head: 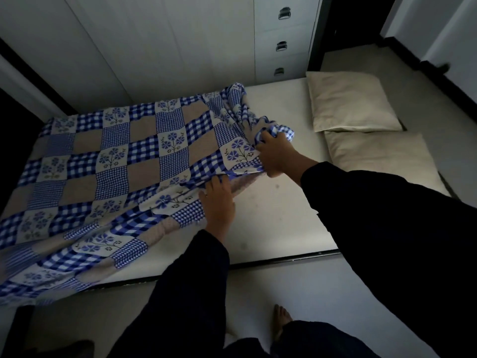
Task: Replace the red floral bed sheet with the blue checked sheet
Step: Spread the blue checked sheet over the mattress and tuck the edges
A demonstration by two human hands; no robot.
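Note:
The blue checked sheet, patched with flower squares and tan squares, covers the left half of a bare white mattress and hangs over its near edge at the left. Its right part is bunched up in folds. My right hand grips that bunched edge, lifted a little above the mattress. My left hand lies just below it with fingers reaching under the sheet's edge; whether it grips the cloth I cannot tell. The red floral sheet is not in view.
Two cream pillows lie at the mattress's right end, one overlapping the other. A white cabinet with metal drawer handles stands behind the bed. Pale floor runs along the near side, where my bare foot stands.

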